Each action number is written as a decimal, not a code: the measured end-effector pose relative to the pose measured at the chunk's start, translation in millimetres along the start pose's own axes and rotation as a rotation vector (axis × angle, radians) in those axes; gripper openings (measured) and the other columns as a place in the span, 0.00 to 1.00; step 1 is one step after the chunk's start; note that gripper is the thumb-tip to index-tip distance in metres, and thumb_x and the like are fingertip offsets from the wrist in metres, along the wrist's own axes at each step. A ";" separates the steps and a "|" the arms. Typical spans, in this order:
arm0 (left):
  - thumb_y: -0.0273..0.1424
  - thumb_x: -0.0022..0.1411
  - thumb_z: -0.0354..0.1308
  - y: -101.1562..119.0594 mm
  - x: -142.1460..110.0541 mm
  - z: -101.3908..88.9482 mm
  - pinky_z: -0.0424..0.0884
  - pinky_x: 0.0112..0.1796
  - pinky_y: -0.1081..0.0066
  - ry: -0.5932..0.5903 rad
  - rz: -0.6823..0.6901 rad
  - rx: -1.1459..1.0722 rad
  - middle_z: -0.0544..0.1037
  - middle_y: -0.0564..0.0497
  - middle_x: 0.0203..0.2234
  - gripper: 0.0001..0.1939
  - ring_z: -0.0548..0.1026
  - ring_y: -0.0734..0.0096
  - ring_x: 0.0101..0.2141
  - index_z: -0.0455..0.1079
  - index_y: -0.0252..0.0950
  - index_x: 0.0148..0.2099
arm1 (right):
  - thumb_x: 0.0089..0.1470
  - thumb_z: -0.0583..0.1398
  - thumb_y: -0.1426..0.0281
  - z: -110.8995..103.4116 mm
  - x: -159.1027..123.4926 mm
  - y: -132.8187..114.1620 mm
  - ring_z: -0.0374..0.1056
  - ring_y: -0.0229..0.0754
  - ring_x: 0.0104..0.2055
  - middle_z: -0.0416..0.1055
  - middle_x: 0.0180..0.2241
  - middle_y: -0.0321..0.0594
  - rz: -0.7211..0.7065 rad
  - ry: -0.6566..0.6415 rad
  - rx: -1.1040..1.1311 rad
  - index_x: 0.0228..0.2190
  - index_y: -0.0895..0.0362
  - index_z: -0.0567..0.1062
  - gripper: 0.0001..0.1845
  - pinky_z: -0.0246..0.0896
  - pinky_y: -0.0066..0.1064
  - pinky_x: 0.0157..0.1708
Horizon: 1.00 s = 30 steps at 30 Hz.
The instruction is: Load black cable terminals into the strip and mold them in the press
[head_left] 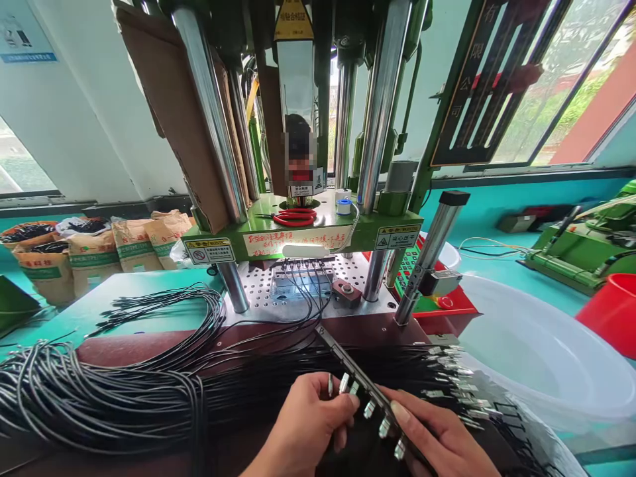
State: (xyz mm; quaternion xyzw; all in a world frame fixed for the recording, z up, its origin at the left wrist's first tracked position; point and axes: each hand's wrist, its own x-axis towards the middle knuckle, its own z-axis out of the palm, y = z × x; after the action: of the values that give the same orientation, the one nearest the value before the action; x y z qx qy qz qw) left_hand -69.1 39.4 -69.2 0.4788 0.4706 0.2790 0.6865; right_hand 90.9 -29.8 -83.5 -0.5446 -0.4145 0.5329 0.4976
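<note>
L hand (318,421), near ctr, is nearly closed: thumb & fingertips pinch a small metal piece (330,385), its tip poking up btwn them, thumb also right by the silver connectors (369,409) in a row along a dark metal strip (362,377). R hand (440,430), near R of ctr, grasps the strip's near part, thumb on top, fingers partly hidden. Strip's held at a slant, far end to the L, near end to the R; can't tell if its far end touches anything.

Edges/room: black cables (278,391) lie thick just beyond & L of the hands, w/ metal cable ends (457,377) to the R. Past the strip's far end, the perforated plate (258,305) sits low btwn the press posts (382,99), w/ an open gap under the green crossbeam (238,228); cables run into it. Red-handled tool (298,217) rests on the crossbeam.

Surface/room: brown tabletop (134,344) under the cables, lg. white tub (541,351) at R, red bucket (613,315) beside it, paper sacks (92,258) far L, windows both sides.
</note>
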 end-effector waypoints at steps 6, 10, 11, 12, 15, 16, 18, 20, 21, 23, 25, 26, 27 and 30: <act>0.32 0.49 0.60 7.3 -1.3 -0.8 0.49 0.15 0.78 -0.046 -0.012 -0.011 0.68 0.56 0.16 0.09 0.59 0.84 0.13 0.64 0.33 0.25 | 0.52 0.58 0.52 -2.7 1.9 3.6 0.56 0.31 0.18 0.67 0.24 0.37 -0.035 -0.010 -0.063 0.46 0.53 0.77 0.25 0.45 0.20 0.12; 0.30 0.48 0.59 15.2 -3.4 1.8 0.49 0.16 0.78 -0.061 -0.013 -0.016 0.68 0.56 0.16 0.08 0.59 0.84 0.13 0.64 0.33 0.24 | 0.51 0.59 0.52 -4.9 2.7 5.4 0.65 0.38 0.27 0.70 0.27 0.40 -0.083 0.003 -0.099 0.45 0.52 0.78 0.24 0.58 0.21 0.18; 0.30 0.48 0.59 16.2 -3.5 2.8 0.50 0.16 0.78 -0.058 -0.018 -0.019 0.68 0.56 0.16 0.08 0.59 0.84 0.13 0.64 0.33 0.24 | 0.51 0.59 0.52 -4.7 2.8 5.3 0.66 0.40 0.30 0.70 0.28 0.40 -0.094 0.005 -0.105 0.45 0.52 0.78 0.24 0.61 0.21 0.20; 0.29 0.48 0.59 16.5 -3.4 3.5 0.50 0.16 0.78 -0.051 -0.022 -0.023 0.68 0.56 0.15 0.08 0.59 0.84 0.13 0.64 0.33 0.23 | 0.51 0.59 0.52 -4.3 2.8 5.1 0.66 0.41 0.31 0.70 0.28 0.41 -0.100 0.004 -0.103 0.44 0.52 0.78 0.24 0.62 0.22 0.22; 0.31 0.49 0.61 13.9 -3.2 2.2 0.52 0.17 0.78 -0.040 -0.020 -0.035 0.69 0.55 0.16 0.09 0.61 0.83 0.13 0.65 0.32 0.25 | 0.50 0.59 0.51 -2.0 2.1 2.8 0.63 0.38 0.26 0.69 0.26 0.40 -0.048 0.003 -0.057 0.45 0.53 0.78 0.26 0.60 0.22 0.19; 0.33 0.49 0.61 12.2 -3.8 0.0 0.54 0.17 0.78 -0.037 -0.018 -0.045 0.70 0.54 0.17 0.10 0.63 0.82 0.14 0.65 0.32 0.26 | 0.49 0.60 0.50 -1.4 1.7 1.6 0.60 0.35 0.22 0.69 0.25 0.39 -0.009 0.006 -0.035 0.45 0.54 0.78 0.27 0.56 0.21 0.16; 0.37 0.50 0.63 8.2 -6.4 -7.5 0.59 0.20 0.76 -0.026 -0.020 -0.080 0.71 0.53 0.21 0.14 0.68 0.78 0.17 0.67 0.32 0.30 | 0.47 0.61 0.49 -1.2 0.6 -1.2 0.53 0.29 0.17 0.67 0.22 0.36 0.061 0.026 -0.001 0.45 0.54 0.78 0.28 0.47 0.19 0.12; 0.40 0.51 0.63 4.4 -10.4 -17.2 0.65 0.24 0.74 -0.020 -0.034 -0.155 0.72 0.53 0.24 0.16 0.71 0.75 0.21 0.68 0.32 0.34 | 0.45 0.63 0.49 -2.2 -0.3 -3.9 0.48 0.27 0.14 0.64 0.18 0.33 0.091 0.058 0.018 0.43 0.54 0.78 0.29 0.44 0.19 0.11; 0.41 0.51 0.63 2.9 -12.4 -21.9 0.66 0.26 0.73 -0.022 -0.044 -0.199 0.72 0.53 0.24 0.17 0.72 0.74 0.23 0.68 0.32 0.36 | 0.44 0.63 0.49 -2.9 -0.6 -4.9 0.47 0.27 0.13 0.63 0.16 0.32 0.092 0.074 0.028 0.43 0.54 0.79 0.29 0.45 0.19 0.11; 0.42 0.51 0.63 0.4 -15.0 -28.6 0.68 0.29 0.72 -0.031 -0.057 -0.274 0.71 0.54 0.24 0.19 0.72 0.74 0.25 0.68 0.33 0.40 | 0.42 0.64 0.49 -4.0 -0.7 -5.9 0.49 0.29 0.13 0.61 0.14 0.31 0.089 0.086 0.044 0.41 0.54 0.79 0.29 0.48 0.21 0.11; 0.43 0.52 0.62 -1.5 -14.8 -29.8 0.67 0.27 0.73 -0.019 -0.045 -0.278 0.70 0.56 0.22 0.20 0.71 0.75 0.23 0.67 0.33 0.41 | 0.43 0.64 0.48 -4.2 -0.3 -5.7 0.50 0.29 0.13 0.61 0.14 0.31 0.098 0.067 0.049 0.42 0.54 0.79 0.29 0.48 0.21 0.11; 0.43 0.52 0.61 -2.3 -13.7 -28.6 0.65 0.24 0.74 -0.002 -0.022 -0.238 0.69 0.57 0.20 0.19 0.70 0.76 0.20 0.67 0.33 0.39 | 0.43 0.63 0.48 -4.0 -0.1 -5.4 0.50 0.29 0.13 0.61 0.14 0.31 0.102 0.056 0.047 0.42 0.53 0.79 0.29 0.48 0.21 0.11; 0.44 0.53 0.60 -3.0 -12.1 -26.4 0.63 0.21 0.76 0.020 0.010 -0.177 0.68 0.57 0.18 0.18 0.68 0.77 0.18 0.66 0.34 0.37 | 0.43 0.63 0.49 -3.7 0.1 -5.2 0.49 0.29 0.13 0.61 0.14 0.31 0.106 0.046 0.045 0.42 0.53 0.79 0.28 0.46 0.21 0.11; 0.43 0.56 0.56 -3.6 -6.8 -18.1 0.54 0.16 0.78 0.065 0.073 0.027 0.65 0.59 0.14 0.16 0.62 0.81 0.13 0.64 0.35 0.29 | 0.44 0.63 0.49 -3.1 -0.5 -6.5 0.48 0.27 0.13 0.60 0.15 0.30 0.120 0.037 0.031 0.42 0.52 0.79 0.27 0.44 0.19 0.11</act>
State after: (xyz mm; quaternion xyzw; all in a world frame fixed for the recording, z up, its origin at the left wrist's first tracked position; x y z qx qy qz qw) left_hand -88.7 39.6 -71.7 0.4955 0.4786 0.3132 0.6537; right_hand 94.5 -29.6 -77.3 -0.5705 -0.3634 0.5580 0.4807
